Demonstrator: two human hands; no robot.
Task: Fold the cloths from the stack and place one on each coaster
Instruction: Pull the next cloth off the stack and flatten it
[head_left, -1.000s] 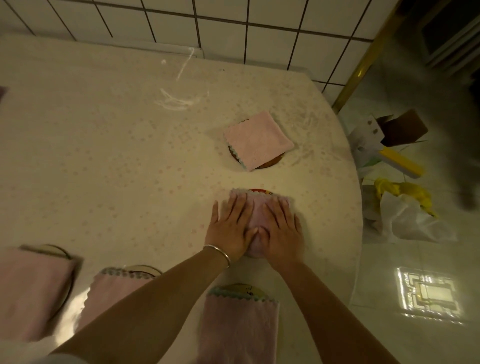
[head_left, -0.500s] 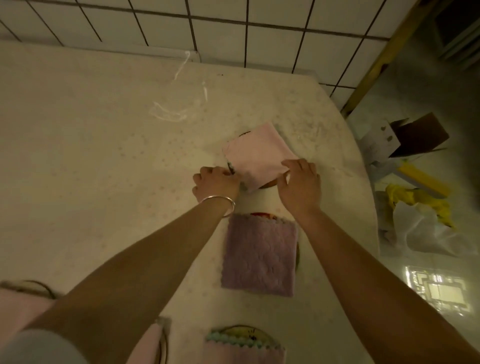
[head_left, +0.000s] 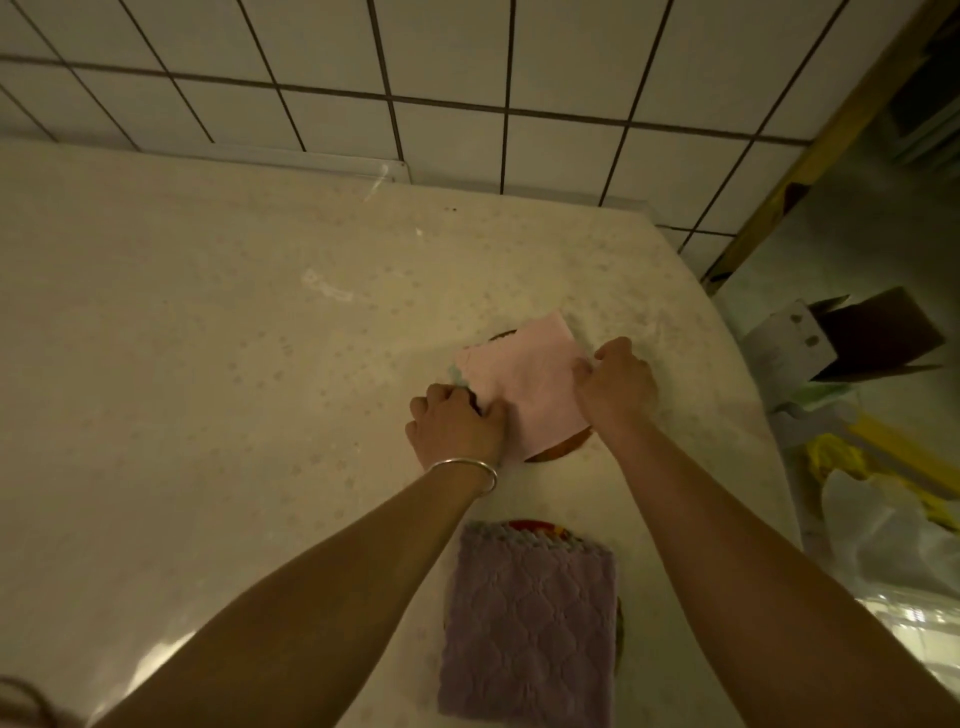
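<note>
**Fingers curled on both sides of the pink cloth**

Fingers (head_left: 470, 397) of the left hand (head_left: 454, 428) are curled down onto the near-left edge of the pink cloth (head_left: 524, 384), knuckles up, pinching that edge against the worktop (head_left: 208, 364). Those of the right hand (head_left: 618, 387) are bent the same way over the cloth's right edge, the thumb tucked against the fabric. So the folded pink square lies between the two hands, tilted like a diamond, and it covers most of a round coaster (head_left: 566, 446); only brown slivers of the coaster peek out at the near side and the far corner. A thin metal bangle (head_left: 467, 467) sits on the left wrist.

Nearer the person, between the two forearms, a purple cloth (head_left: 527, 629) with a quilted pattern lies flat on a second coaster (head_left: 530, 526), whose red rim shows just past the cloth's scalloped far edge. The two cloths lie apart, with bare worktop between them.

Beyond the worktop rises a white tiled wall (head_left: 467, 62). Off to the right, down on the floor, lie a brown cardboard box (head_left: 878, 338), something yellow (head_left: 841, 460) and a pale plastic bag (head_left: 883, 525).
</note>
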